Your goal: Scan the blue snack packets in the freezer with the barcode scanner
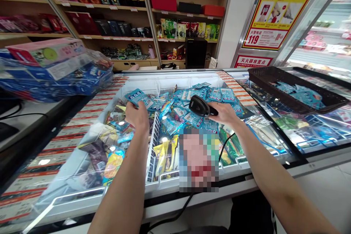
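My right hand (pixel 223 112) is wrapped round a black barcode scanner (pixel 199 106), held above a spread of blue packets (pixel 189 95) on the chest freezer. A dark cable (pixel 226 140) hangs down below that hand. On the left, my left hand (pixel 137 116) pinches the near edge of a blue packet (pixel 136 96), which tilts up over the freezer's left section. Under the hands, yellow ice cream wrappers (pixel 166 157) show beside a white wire divider (pixel 153 146). A pixelated patch hides part of the freezer's front.
Plastic-wrapped boxes (pixel 55 65) are piled at the left. A brown basket (pixel 290 98) holding more blue packets stands at the right. Strips of price labels (pixel 90 113) run along the freezer's glass. Shelves (pixel 109 5) with bottles and gift boxes line the back wall.
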The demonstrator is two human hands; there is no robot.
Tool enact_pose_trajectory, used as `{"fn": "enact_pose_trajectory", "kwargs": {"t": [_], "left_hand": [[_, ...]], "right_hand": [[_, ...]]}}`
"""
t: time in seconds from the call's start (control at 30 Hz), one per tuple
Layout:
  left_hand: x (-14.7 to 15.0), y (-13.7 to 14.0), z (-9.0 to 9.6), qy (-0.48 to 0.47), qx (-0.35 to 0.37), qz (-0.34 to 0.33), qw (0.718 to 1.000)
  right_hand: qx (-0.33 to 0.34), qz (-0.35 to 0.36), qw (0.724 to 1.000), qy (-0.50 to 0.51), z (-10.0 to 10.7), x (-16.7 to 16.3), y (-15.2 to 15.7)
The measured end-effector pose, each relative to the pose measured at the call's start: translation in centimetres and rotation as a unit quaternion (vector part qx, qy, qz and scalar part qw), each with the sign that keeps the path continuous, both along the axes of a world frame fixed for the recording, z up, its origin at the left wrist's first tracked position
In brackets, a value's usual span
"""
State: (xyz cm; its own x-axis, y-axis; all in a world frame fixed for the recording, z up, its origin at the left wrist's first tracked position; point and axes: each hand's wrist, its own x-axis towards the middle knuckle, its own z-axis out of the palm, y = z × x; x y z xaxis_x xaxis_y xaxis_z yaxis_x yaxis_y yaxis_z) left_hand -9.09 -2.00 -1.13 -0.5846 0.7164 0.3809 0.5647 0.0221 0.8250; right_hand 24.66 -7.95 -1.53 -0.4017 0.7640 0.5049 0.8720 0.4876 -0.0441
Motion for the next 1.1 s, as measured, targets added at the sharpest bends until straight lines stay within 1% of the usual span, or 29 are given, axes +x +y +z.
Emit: {"fn": "enact_pose_trajectory", "kwargs": {"t": [0.07, 0.13, 0.23, 0.3, 0.33, 0.37, 0.43, 0.47, 0.53, 0.6, 0.63, 0.7, 0.83, 0.9, 1.0, 1.07, 1.1], "left_hand": [[0.1, -0.2, -0.1, 0.032, -0.042, 0.065, 0.997], [0.3, -0.3, -0.4, 0.056, -0.057, 0.09, 0.993], [0.6, -0.3, -1.2, 0.079, -0.039, 0.122, 0.989], [0.7, -0.4, -1.4, 0.103, -0.004, 0.117, 0.988], [0.8, -0.5, -1.5, 0.122, 0.02, 0.097, 0.988], [1.1, -0.5, -1.4, 0.147, 0.045, 0.063, 0.986], [1.8, -0.5, -1.0, 0.202, 0.089, -0.028, 0.975], [2.3, -0.5, -0.9, 0.231, 0.105, -0.091, 0.963], [3.6, -0.6, -0.6, 0.283, 0.119, -0.208, 0.929], [5.0, -0.9, -0.6, 0.322, 0.118, -0.285, 0.895], [5.6, -1.2, -0.6, 0.34, 0.113, -0.313, 0.88], [6.8, -1.7, -0.8, 0.371, 0.097, -0.344, 0.857], [8.1, -2.3, -1.2, 0.428, 0.081, -0.376, 0.818], [8.5, -2.2, -1.4, 0.443, 0.083, -0.382, 0.807], [8.9, -2.0, -1.8, 0.437, 0.086, -0.383, 0.809], [8.9, -2.0, -1.9, 0.417, 0.085, -0.379, 0.822], [8.9, -2.1, -1.9, 0.4, 0.082, -0.373, 0.833]], "right_hand": [[-0.003, 0.002, 1.0, 0.006, 0.0, 0.1, 0.0], [-0.001, -0.001, 1.0, 0.013, 0.1, 0.3, 0.0], [0.007, -0.012, 1.0, 0.02, 0.3, 0.6, 0.0], [0.011, -0.02, 1.0, 0.02, 0.3, 0.7, 0.0], [0.012, -0.023, 0.999, 0.019, 0.4, 0.8, 0.1], [0.013, -0.025, 0.999, 0.018, 0.4, 0.8, 0.1], [0.018, -0.028, 0.999, 0.017, 0.5, 0.8, 0.1], [0.021, -0.029, 0.999, 0.018, 0.5, 0.8, 0.0], [0.026, -0.034, 0.999, 0.022, 0.6, 0.8, 0.0], [0.026, -0.038, 0.999, 0.026, 0.6, 0.9, -0.1], [0.024, -0.039, 0.999, 0.027, 0.7, 0.9, -0.1], [0.019, -0.039, 0.999, 0.025, 0.7, 0.8, -0.2], [0.016, -0.032, 0.999, 0.022, 0.7, 0.8, -0.2], [0.018, -0.03, 0.999, 0.024, 0.7, 0.8, -0.1], [0.018, -0.03, 0.999, 0.023, 0.5, 0.8, 0.0], [0.014, -0.029, 0.999, 0.021, 0.4, 0.8, 0.1], [0.012, -0.028, 0.999, 0.021, 0.3, 0.8, 0.1]]}}
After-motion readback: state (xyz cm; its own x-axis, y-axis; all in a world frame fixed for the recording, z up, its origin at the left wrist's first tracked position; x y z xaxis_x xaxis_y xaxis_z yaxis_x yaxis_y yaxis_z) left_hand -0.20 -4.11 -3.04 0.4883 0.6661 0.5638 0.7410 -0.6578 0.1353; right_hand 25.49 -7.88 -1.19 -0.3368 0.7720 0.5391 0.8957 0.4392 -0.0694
